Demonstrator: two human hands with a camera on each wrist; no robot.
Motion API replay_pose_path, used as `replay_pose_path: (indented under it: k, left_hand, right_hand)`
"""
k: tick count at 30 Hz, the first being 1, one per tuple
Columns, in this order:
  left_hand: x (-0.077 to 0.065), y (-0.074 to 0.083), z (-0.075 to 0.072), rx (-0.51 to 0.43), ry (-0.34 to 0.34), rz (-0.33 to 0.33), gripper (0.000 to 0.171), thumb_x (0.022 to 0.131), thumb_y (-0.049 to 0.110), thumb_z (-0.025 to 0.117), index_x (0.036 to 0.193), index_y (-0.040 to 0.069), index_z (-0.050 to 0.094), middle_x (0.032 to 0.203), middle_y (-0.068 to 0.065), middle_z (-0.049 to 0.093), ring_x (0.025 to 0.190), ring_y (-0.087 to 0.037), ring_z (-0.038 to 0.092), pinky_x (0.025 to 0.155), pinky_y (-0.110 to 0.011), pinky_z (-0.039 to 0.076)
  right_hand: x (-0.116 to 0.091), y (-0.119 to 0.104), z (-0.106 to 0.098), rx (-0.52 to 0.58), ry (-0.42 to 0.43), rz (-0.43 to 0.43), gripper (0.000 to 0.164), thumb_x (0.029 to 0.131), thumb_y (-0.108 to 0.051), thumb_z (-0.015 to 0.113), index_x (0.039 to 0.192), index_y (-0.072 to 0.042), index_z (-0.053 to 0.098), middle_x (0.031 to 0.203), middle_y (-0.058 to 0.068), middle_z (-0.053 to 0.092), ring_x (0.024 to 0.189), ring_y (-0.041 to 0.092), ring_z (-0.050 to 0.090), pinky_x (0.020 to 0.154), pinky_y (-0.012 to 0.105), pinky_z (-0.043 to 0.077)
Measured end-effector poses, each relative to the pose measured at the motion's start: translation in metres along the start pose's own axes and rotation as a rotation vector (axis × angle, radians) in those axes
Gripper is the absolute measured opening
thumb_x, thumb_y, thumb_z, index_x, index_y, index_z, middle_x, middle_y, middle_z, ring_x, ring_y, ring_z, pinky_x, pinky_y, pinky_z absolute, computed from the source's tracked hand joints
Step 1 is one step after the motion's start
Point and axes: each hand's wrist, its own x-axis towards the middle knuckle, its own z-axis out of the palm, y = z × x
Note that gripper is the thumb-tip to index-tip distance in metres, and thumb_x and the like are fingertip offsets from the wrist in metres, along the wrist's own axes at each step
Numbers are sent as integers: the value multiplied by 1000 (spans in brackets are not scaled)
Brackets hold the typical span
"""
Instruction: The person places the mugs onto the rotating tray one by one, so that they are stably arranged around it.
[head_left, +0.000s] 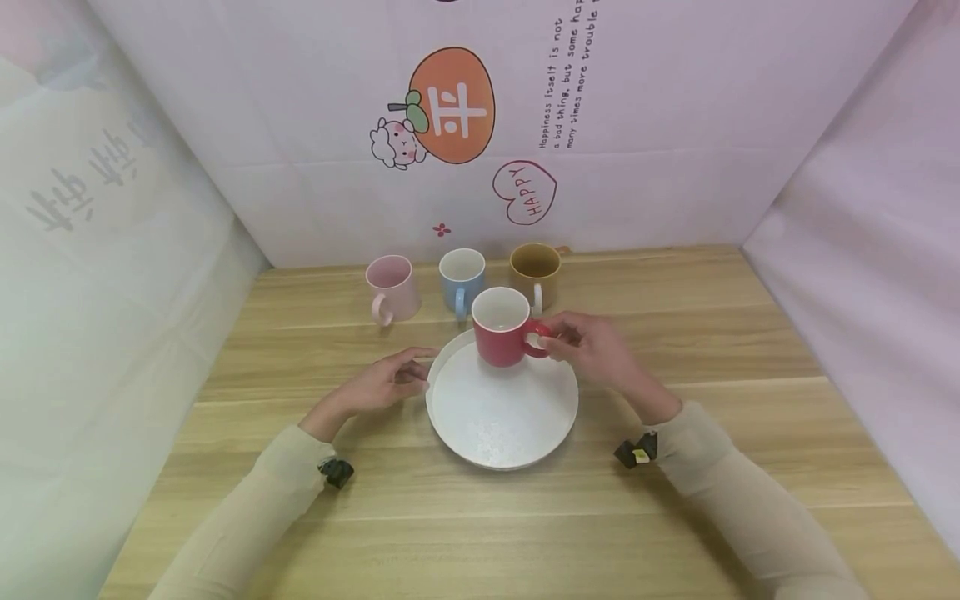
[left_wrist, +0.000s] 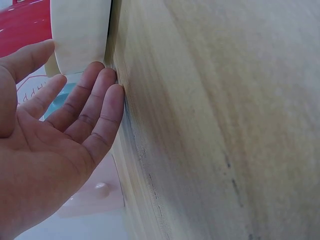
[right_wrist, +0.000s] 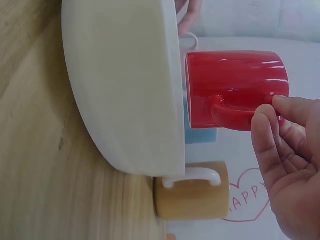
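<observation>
A red mug with a white inside stands upright over the back part of a round white tray. My right hand pinches its handle between thumb and fingers, from the right side. In the right wrist view the base of the mug shows just above the tray's rim. At the tray's left edge is my left hand, palm toward the tray and fingers loosely extended. Its fingertips lie close to the tray's side; whether they touch it I cannot tell.
Behind the tray stand a pink mug, a light blue mug and a tan mug with a white handle, in a row along the back of the wooden table. A printed white cloth hangs behind them.
</observation>
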Motion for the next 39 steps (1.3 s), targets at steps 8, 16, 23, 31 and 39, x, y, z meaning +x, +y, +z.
replay_pose_path:
  k: [8,16,23,31,39]
  left_hand:
    - [-1,1,0,1,0,10,56,99,13,62,149,7,40,128,-20,66,121,-35,62,106,-49,51]
    - [-1,-1,1,5,3,4,56,98,14,63,149,7,41,124,-18,67,119,-32,64,105,-47,51]
    - [-1,1,0,-1,4,8,56,98,15,63,149,8,41,121,-20,68,118,-33,64,105,-50,50]
    - [-1,1,1,3,4,8,55,99,14,62,149,9,41,121,-19,68,117,-32,64,106,-50,50]
    - [1,2,3,6,2,-20,55,99,15,62,149,14,41,125,-17,67,120,-31,63,107,-47,50]
  right_hand:
    - [4,-2,11,-13,-17,-41,19,92,-17,72,109,-9,72,86,2,75,71,16,66,60,26,55]
    - [5,-2,20,-2,-47,-37,14,93,-17,71,106,-13,71,85,1,74,73,15,66,58,26,53]
    - [6,0,27,8,-65,-30,13,92,-15,70,105,-14,71,85,0,74,73,14,66,59,26,53]
    - [7,2,36,23,-74,-60,13,92,-14,70,105,-13,72,87,0,74,74,13,67,61,25,55]
    - [9,3,40,15,-95,-66,14,92,-15,70,106,-13,72,89,-2,73,75,13,66,62,25,55]
